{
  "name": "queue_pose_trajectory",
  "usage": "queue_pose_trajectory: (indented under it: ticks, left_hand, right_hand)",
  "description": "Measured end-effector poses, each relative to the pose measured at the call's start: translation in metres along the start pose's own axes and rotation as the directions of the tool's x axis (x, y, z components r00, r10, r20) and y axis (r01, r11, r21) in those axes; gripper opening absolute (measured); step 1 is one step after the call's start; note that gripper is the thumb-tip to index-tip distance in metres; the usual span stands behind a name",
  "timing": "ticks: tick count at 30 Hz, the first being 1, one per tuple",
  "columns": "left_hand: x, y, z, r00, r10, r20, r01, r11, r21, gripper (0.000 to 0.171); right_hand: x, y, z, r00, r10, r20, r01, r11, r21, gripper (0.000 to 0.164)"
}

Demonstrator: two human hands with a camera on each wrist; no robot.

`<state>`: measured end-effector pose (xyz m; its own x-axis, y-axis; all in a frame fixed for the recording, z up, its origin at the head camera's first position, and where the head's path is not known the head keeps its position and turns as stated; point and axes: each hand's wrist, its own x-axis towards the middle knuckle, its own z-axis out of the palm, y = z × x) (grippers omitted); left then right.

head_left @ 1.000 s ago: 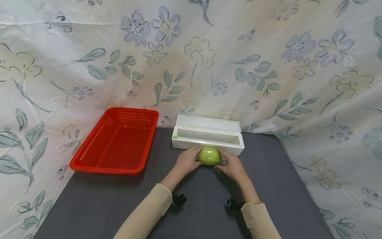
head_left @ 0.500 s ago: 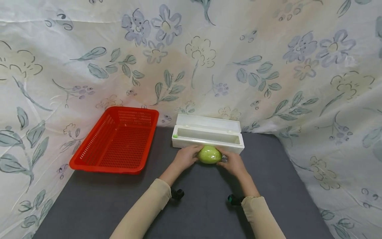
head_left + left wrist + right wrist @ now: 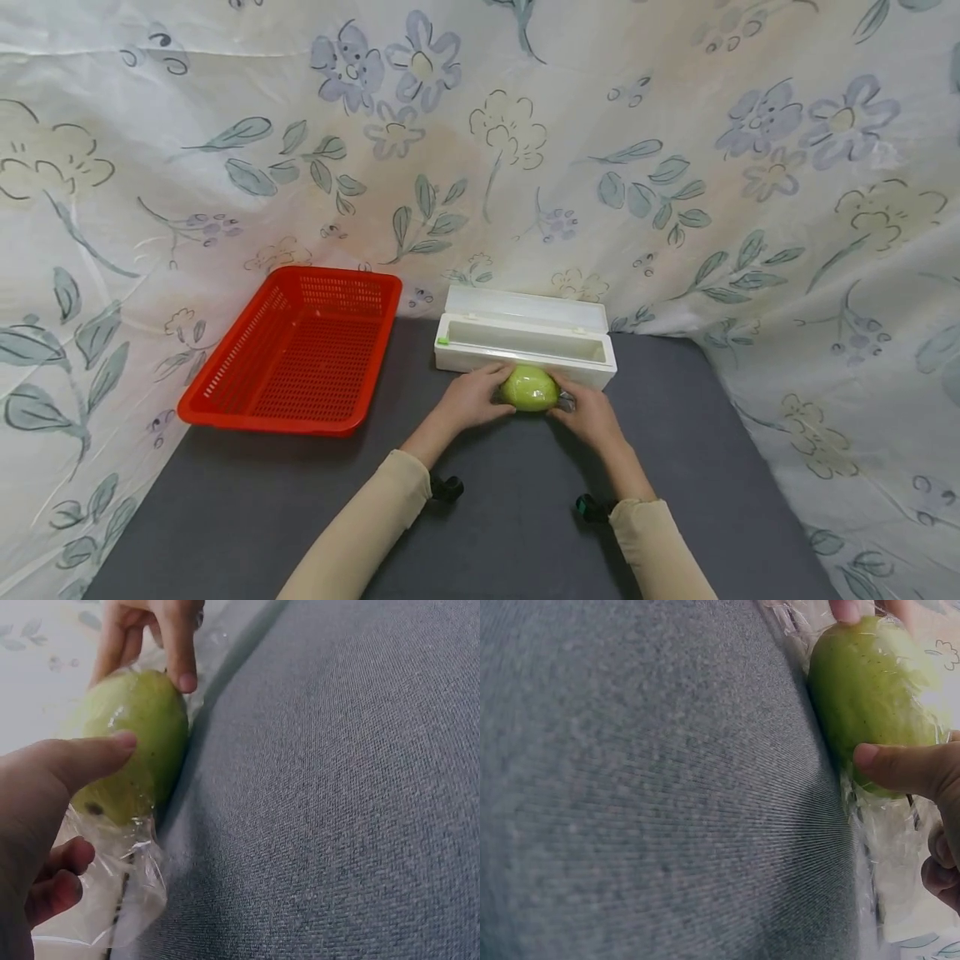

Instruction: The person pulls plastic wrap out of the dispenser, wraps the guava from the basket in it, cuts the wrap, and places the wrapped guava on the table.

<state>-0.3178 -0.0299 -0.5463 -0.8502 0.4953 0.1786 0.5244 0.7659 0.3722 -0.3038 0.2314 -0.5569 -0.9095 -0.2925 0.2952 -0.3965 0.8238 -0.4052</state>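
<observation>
A green pear [image 3: 530, 388], wrapped in clear plastic film [image 3: 112, 877], sits on the dark grey table just in front of the white box. My left hand [image 3: 472, 397] holds its left end, the thumb laid across the near side in the left wrist view. From the other end my right hand [image 3: 591, 412] grips it, thumb [image 3: 900, 766] against the skin and other fingers curled by the loose film. A dark stem shows at the right end, a dark spot at the left. Parts of the fingers are hidden behind the pear.
Behind the pear stands a long white box [image 3: 480, 357] with its lid [image 3: 525, 307] raised. A red perforated plastic basket [image 3: 358, 367] is at the left. Floral cloth [image 3: 510, 192] hangs behind and beside the grey table [image 3: 517, 517].
Both hands keep hold of the pear, which has barely moved. The left thumb has come further round onto its near side.
</observation>
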Motion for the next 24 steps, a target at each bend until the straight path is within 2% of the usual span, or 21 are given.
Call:
queue_pose_trajectory:
  ticks: [10, 16, 20, 24]
  left_hand:
    - [-0.004, 0.009, -0.005, 0.996, -0.028, -0.084, 0.031, 0.999, 0.032, 0.077]
    - [-0.009, 0.009, -0.009, 0.988, -0.044, -0.149, 0.042, 0.999, -0.015, 0.074]
    - [-0.014, 0.004, -0.015, 0.964, -0.097, -0.246, 0.075, 0.992, -0.096, 0.069]
    - [-0.019, -0.010, -0.023, 0.926, -0.181, -0.333, 0.120, 0.973, -0.196, 0.066]
  right_hand:
    - [-0.009, 0.002, -0.005, 0.999, -0.047, -0.021, 0.046, 0.999, -0.012, 0.088]
    - [-0.013, 0.002, -0.008, 0.994, -0.081, -0.069, 0.081, 0.997, -0.002, 0.083]
    - [-0.014, 0.002, -0.009, 0.989, -0.072, -0.130, 0.073, 0.997, 0.003, 0.074]
    - [-0.017, 0.001, -0.010, 0.968, -0.088, -0.234, 0.098, 0.995, 0.033, 0.063]
